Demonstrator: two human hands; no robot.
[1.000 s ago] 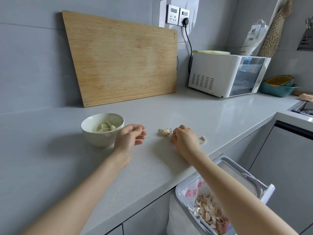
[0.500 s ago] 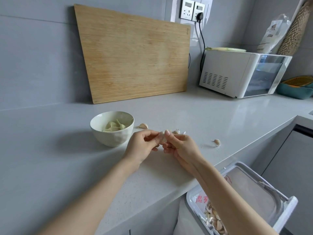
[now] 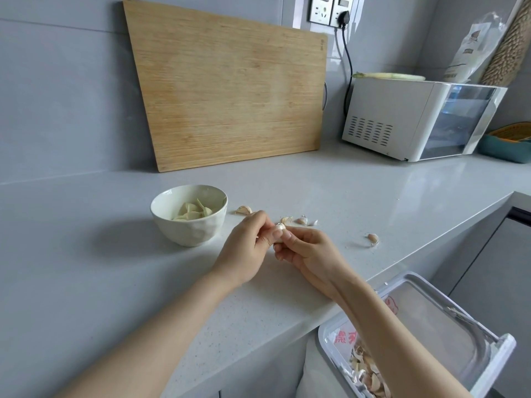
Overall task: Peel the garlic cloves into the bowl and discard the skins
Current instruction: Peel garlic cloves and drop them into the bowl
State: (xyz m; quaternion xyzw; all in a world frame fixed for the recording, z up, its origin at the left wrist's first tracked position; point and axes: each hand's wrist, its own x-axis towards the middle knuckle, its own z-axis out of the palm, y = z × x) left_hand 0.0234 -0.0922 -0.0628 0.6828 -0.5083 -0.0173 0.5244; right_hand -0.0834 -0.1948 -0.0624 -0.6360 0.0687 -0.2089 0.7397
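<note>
Left hand (image 3: 247, 248), right hand (image 3: 309, 254) together above counter (image 3: 373, 202), both pinch one garlic clove (image 3: 279, 227), right of bowl (image 3: 189, 232). Clove tip pokes up. Rest hidden by fingers, long way unclear. Skins (image 3: 365, 372) in bin (image 3: 431, 320), partly hidden under right arm.

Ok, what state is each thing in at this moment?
Left hand, pinching the garlic clove.
Right hand, pinching it too.
Bowl, upright, peeled cloves inside.
Loose cloves, unpeeled, on the counter.
Bin, open, skins inside.
Cutting board, leaning against wall.
</note>
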